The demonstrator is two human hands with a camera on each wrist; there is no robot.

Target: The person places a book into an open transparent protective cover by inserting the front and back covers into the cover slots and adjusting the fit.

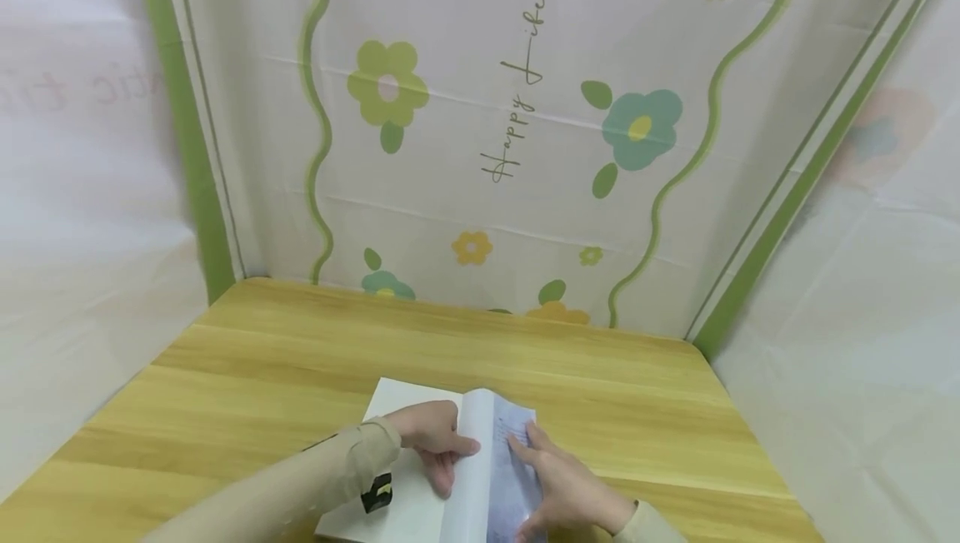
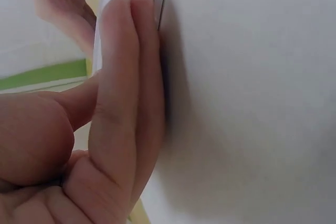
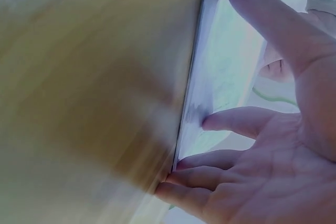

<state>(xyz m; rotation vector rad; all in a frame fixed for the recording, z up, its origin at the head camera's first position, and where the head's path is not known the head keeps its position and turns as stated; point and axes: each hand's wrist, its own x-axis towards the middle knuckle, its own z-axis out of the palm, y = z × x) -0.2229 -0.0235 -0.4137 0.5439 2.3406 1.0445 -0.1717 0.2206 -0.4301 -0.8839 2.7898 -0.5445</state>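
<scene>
An open book lies on the wooden table, with a plain white left page [image 1: 408, 476] and a bluish-purple printed right page [image 1: 512, 476]. Between them a white sheet [image 1: 474, 418] bulges up in a curve. My left hand [image 1: 435, 435] presses at the gutter, its thumb on the curved sheet. The left wrist view shows two straight fingers [image 2: 123, 87] of that hand side by side along the fold. Spread over the purple page is my right hand [image 1: 566, 480]; in the right wrist view its fingertips [image 3: 212, 121] touch the page and the book's outer edge.
The wooden table [image 1: 637, 401] extends around the book. White curtains [image 1: 450, 176] with printed flowers close off the back and both sides. A black strap [image 1: 377, 493] is at the left wrist.
</scene>
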